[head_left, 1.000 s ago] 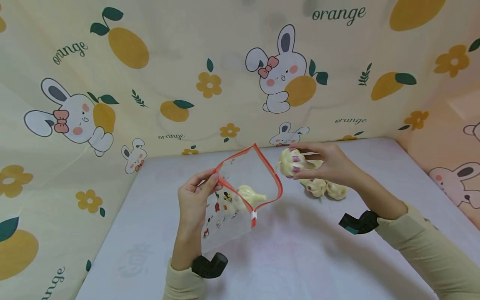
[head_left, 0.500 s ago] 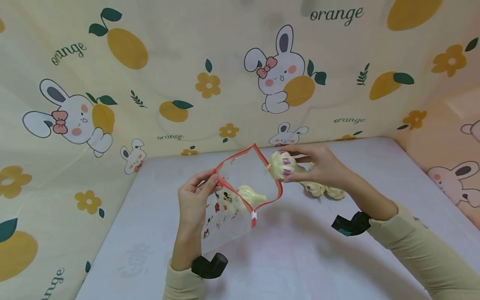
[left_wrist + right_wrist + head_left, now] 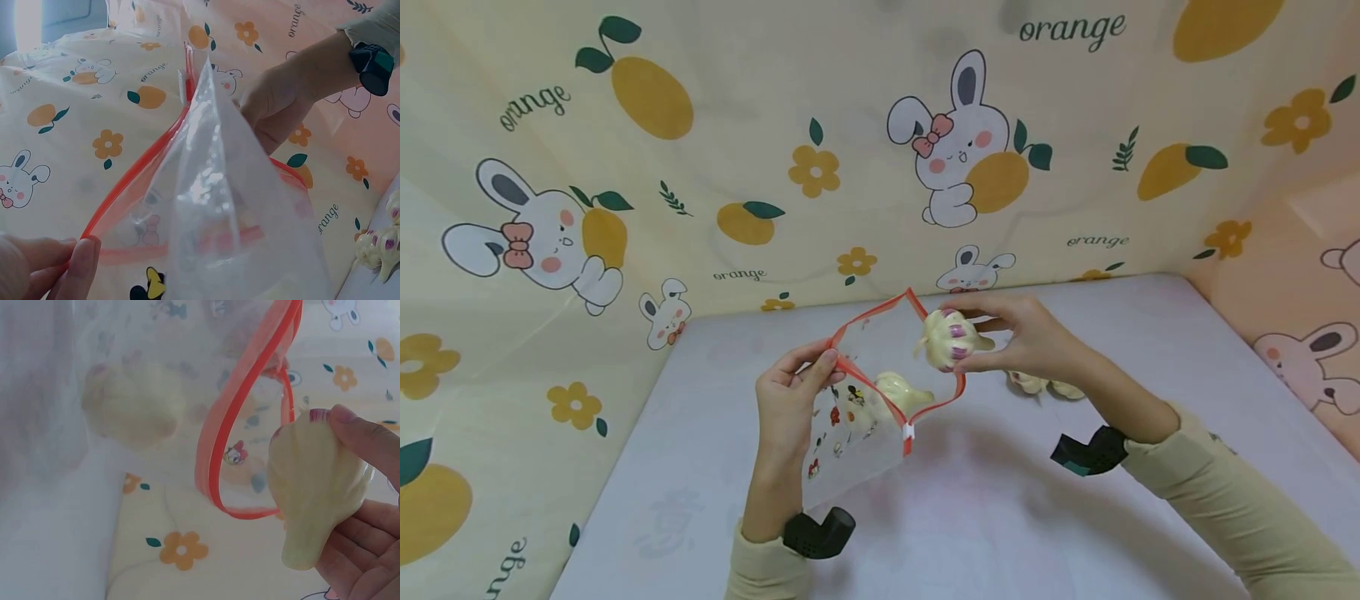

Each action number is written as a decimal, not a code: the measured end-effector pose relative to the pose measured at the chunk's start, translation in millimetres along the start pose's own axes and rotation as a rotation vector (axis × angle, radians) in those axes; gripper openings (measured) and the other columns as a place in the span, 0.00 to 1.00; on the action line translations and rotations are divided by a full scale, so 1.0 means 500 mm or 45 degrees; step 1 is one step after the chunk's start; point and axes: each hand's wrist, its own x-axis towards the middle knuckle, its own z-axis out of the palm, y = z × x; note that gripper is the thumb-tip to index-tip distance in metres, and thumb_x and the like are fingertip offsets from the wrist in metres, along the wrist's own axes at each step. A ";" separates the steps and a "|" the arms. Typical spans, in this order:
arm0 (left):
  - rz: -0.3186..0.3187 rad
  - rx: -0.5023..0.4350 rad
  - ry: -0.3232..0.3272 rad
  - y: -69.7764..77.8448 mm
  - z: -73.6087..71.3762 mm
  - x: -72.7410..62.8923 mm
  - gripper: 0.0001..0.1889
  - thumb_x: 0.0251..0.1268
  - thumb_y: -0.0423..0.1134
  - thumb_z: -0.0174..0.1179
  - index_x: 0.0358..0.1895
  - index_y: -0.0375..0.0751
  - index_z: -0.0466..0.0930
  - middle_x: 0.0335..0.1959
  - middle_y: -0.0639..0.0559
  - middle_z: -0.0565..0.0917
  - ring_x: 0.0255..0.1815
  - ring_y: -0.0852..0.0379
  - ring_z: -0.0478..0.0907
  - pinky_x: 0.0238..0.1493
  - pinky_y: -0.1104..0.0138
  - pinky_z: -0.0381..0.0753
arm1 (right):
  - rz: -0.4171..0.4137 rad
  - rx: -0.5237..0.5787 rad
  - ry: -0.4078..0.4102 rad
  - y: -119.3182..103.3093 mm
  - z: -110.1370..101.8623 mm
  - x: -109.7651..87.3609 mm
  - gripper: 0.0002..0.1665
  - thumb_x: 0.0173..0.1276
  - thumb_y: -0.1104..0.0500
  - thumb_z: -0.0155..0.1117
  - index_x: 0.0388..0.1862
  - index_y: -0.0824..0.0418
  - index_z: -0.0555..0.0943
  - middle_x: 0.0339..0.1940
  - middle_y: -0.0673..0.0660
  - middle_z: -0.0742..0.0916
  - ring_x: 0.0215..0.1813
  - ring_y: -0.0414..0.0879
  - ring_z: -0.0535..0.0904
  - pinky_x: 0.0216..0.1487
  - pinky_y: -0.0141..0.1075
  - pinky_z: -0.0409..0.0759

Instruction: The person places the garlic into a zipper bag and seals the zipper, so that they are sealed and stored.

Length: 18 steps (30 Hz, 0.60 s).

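Observation:
A clear zip bag [image 3: 857,450] with a red edge and small cartoon prints hangs from my left hand [image 3: 793,400], whose thumb and fingers pinch the red rim. Its mouth gapes toward the right. One garlic bulb [image 3: 901,392] lies inside, blurred through the plastic in the right wrist view. My right hand [image 3: 1026,337] grips a second garlic bulb [image 3: 951,340], cream with purple patches, at the bag's opening. In the right wrist view that bulb's stem [image 3: 303,547] points down and the thumb presses its side. A white slider [image 3: 908,431] sits at the bag's near corner.
More garlic bulbs [image 3: 1028,382] lie on the white table [image 3: 700,467] behind the right hand, partly hidden by it. A printed cloth wall [image 3: 865,150] rises behind the table and along both sides. Each wrist carries a black camera [image 3: 820,532].
My right hand has carried its garlic bulb leftward and slightly down, from right of the bag to its mouth. The left hand and the bag have stayed almost still.

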 end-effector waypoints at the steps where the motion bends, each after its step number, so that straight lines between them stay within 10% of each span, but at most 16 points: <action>1: -0.001 -0.003 -0.002 0.000 0.000 0.000 0.08 0.62 0.25 0.61 0.38 0.42 0.85 0.27 0.58 0.86 0.22 0.66 0.83 0.37 0.73 0.88 | -0.002 0.003 0.001 0.000 0.001 0.001 0.39 0.47 0.61 0.80 0.61 0.63 0.77 0.55 0.59 0.85 0.54 0.52 0.82 0.53 0.29 0.85; 18: -0.013 -0.001 0.009 0.000 0.001 0.001 0.09 0.61 0.25 0.61 0.38 0.42 0.85 0.27 0.58 0.86 0.22 0.66 0.83 0.38 0.72 0.88 | 0.035 0.056 -0.060 -0.009 0.028 0.014 0.39 0.47 0.60 0.80 0.61 0.63 0.77 0.56 0.60 0.85 0.58 0.53 0.81 0.55 0.40 0.86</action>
